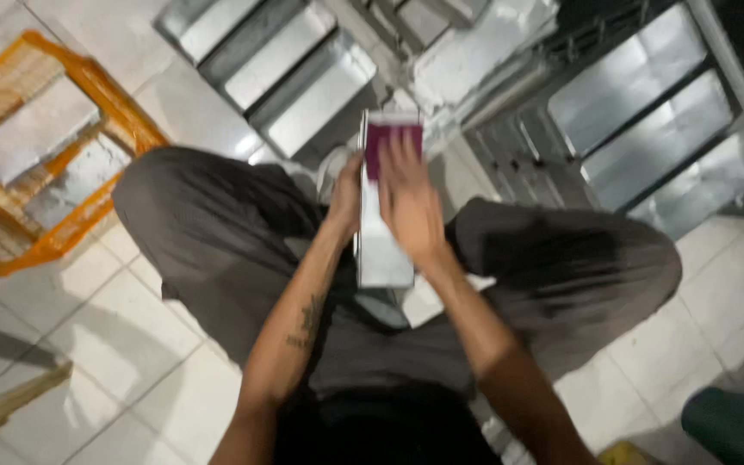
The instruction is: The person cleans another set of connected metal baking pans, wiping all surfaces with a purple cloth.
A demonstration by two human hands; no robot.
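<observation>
Two hands meet at frame centre on a long silver metal tin (383,250): left hand (346,196) clasps its edge, right hand (408,200) lies flat, pressing a purple pad (382,145). Orange crate (45,155) upper left.

Silvery metal tray (382,250), maroon cloth (392,142), orange crate (88,82), grey trousers (217,232), white floor tiles (131,344)

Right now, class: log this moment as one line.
left hand: steadies metal tray edge | right hand: presses maroon pad on tray | orange crate: left, holding trays
</observation>
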